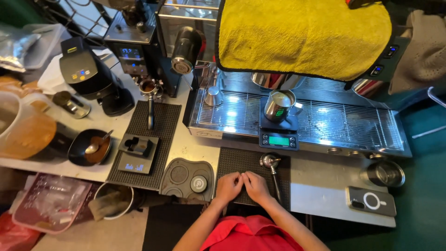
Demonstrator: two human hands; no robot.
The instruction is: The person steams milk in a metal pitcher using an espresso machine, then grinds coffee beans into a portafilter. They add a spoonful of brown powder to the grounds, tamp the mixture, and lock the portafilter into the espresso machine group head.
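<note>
Together on the black rubber mat (237, 162), left hand (228, 187) and right hand (256, 186), fingertips touching, loosely curled, grasping nothing discernible. Just beside the right hand, a portafilter (272, 166): round metal basket, dark handle pointing toward the body. Risked, probably, knocking that handle off the counter edge with a careless wrist.

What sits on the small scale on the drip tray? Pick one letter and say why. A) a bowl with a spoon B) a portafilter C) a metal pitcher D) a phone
C: the metal pitcher stands on the scale on the drip tray, while the phone, the bowl and the portafilter lie elsewhere on the counter.
</note>
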